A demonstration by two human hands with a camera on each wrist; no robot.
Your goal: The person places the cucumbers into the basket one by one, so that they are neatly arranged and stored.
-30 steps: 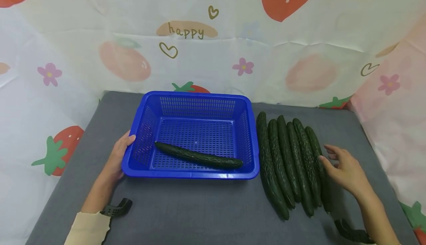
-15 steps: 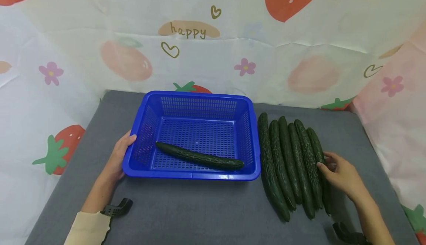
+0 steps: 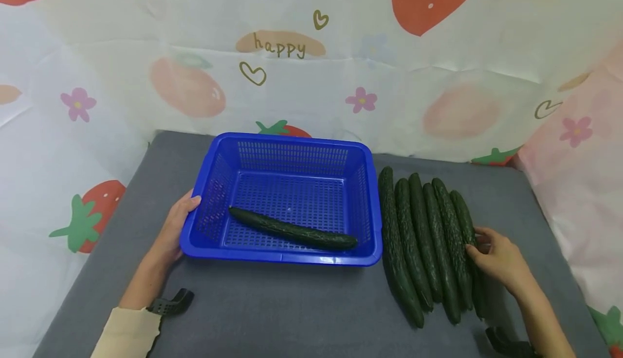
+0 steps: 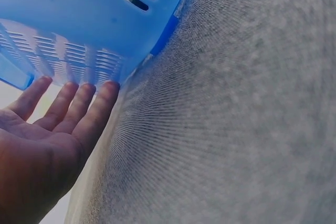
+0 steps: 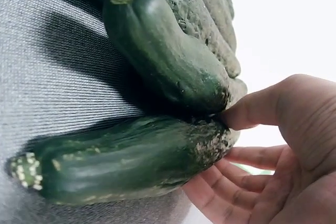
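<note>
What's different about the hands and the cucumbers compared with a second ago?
The right hand, which hovered open by the rightmost cucumber, moved slightly down in the head view and took hold of it, thumb on one side, fingers on the other.

Unchanged: the left hand at the basket, the single cucumber inside, and the other five cucumbers beside it.

The left arm carries a pale beige sleeve (image 3: 127,332) with an uneven cuff edge, ending at the forearm. Adjacent to the cuff sits a dark strap (image 3: 170,303), its flat section perforated with small holes, its free end curved. The right arm carries a black band (image 3: 508,343) with a curved end. Left hand (image 3: 175,225) and right hand (image 3: 501,260): bare.
</note>
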